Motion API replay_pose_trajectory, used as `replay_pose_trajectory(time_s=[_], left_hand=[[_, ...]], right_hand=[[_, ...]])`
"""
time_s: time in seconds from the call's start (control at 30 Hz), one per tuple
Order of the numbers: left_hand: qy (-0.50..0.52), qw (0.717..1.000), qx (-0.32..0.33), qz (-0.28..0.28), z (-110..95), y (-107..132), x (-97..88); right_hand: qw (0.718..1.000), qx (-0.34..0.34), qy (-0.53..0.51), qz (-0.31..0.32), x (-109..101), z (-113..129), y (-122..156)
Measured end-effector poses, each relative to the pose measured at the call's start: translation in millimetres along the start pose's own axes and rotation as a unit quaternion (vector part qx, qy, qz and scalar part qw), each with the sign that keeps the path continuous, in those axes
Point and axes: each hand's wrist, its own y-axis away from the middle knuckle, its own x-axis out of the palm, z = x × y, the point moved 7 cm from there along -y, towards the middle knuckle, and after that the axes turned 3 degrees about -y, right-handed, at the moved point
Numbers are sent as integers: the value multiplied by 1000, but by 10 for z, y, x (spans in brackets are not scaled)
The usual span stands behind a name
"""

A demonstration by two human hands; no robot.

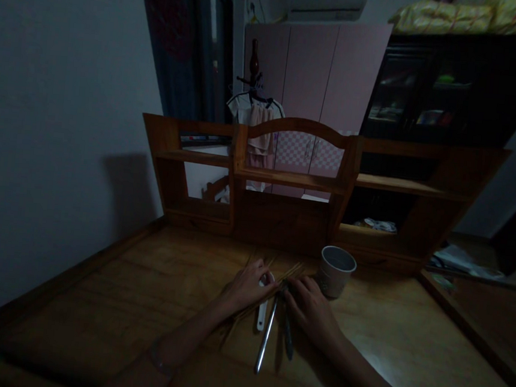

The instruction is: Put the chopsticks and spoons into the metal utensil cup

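Several thin wooden chopsticks lie slantwise across the desk under both hands. My left hand is closed around them, thumb and fingers near their middle. Just below its fingers a white spoon points its handle toward me. A shiny metal utensil and a darker one lie beside it, handles toward me. My right hand is curled over their far ends, fingertips close to the chopsticks. What its fingers grip is hidden. A pale cup stands upright just beyond my right hand.
The wooden desk has a raised edge along its left and right sides. A wooden shelf unit closes off the back. A wall stands at the left. Behind the shelf are a pink wardrobe and a coat stand with clothes.
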Motion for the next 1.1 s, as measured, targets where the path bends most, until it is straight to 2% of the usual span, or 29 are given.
replay_pose_trajectory(time_s=[0.13, 0.37, 0.67, 0.83, 1.1], left_hand=[[7, 1000, 23, 12, -27, 0, -11], [-6, 999, 23, 39, -24, 33, 24], [0, 1000, 8, 11, -23, 40, 60], [14, 1000, -5, -10, -11, 20, 31], [67, 997, -31, -33, 22, -22, -20]], right_hand=[[1000, -4, -3, 4, 24, -11, 17], [1000, -9, -20, -5, 46, -54, 29], [1000, 8, -15, 3, 79, -122, 43], [1000, -1, -16, -5, 77, -106, 56], [999, 3, -30, 22, 102, -77, 60]])
